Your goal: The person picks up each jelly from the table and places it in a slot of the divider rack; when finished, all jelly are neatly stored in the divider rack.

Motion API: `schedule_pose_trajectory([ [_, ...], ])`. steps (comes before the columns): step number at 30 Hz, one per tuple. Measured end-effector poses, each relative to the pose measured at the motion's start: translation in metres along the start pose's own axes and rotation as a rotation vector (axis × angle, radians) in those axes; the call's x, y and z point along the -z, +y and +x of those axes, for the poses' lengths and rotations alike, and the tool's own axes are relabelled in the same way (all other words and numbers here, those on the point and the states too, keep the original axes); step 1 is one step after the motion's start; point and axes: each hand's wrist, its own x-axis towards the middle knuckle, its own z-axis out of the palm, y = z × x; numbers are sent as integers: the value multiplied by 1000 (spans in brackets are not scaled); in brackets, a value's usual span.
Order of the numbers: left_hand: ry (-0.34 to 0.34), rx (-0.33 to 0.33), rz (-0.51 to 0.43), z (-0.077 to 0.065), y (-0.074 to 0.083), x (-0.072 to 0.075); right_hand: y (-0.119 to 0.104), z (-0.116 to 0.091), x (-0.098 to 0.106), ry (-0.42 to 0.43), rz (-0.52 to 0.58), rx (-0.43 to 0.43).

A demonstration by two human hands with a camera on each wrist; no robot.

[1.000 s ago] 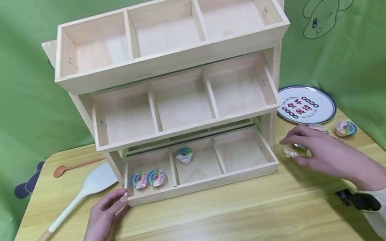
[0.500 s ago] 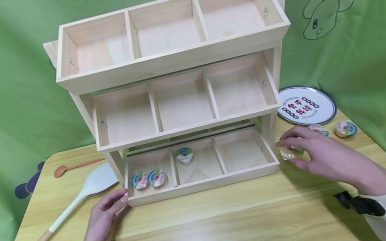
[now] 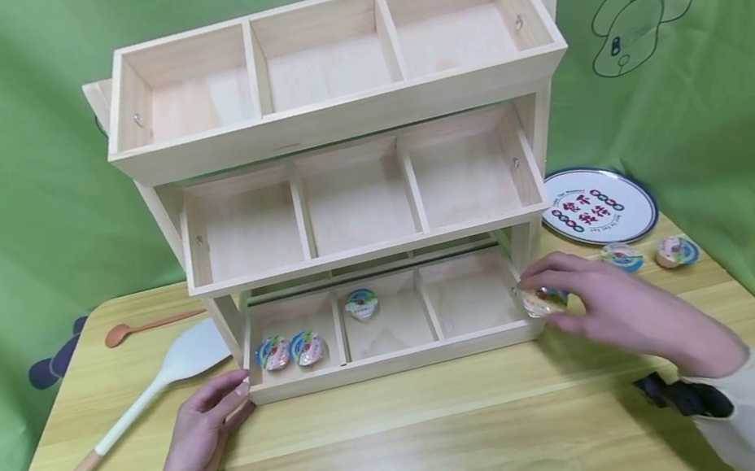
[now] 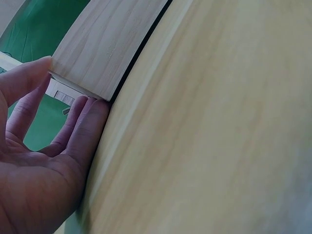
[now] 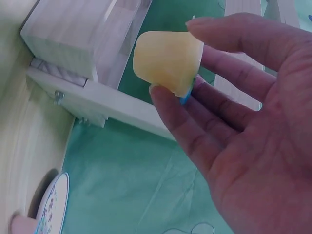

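In the head view my right hand [image 3: 607,306] holds a jelly cup [image 3: 543,300] at the right front corner of the bottom wooden drawer [image 3: 397,361]. The right wrist view shows its pale yellow cup [image 5: 165,61] pinched between thumb and fingers. My left hand [image 3: 204,428] touches the drawer's left front corner; in the left wrist view its fingers [image 4: 80,131] lie against the end of the wood. Two pink jelly cups [image 3: 289,351] lie in the drawer's left compartment, and a whitish jelly cup [image 3: 361,304] in the middle one.
Above stand the middle drawer [image 3: 369,252] and top drawer [image 3: 343,113] of the wooden rack. Two more jelly cups, one pink [image 3: 677,251] and one partly behind my hand [image 3: 621,256], lie by a white plate [image 3: 598,204]. A spatula [image 3: 132,418] and small orange spoon [image 3: 147,325] lie left.
My right hand has moved left with the jelly cup, from beside the plate to the drawer's right front corner. The left hand stays at the drawer's left corner.
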Motion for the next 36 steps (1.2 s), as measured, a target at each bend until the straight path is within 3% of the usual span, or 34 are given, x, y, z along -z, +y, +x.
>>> schedule_pose_trajectory([
  [36,-20,-23,5,-2,0,0,-43,44,-18,-55,30,189],
])
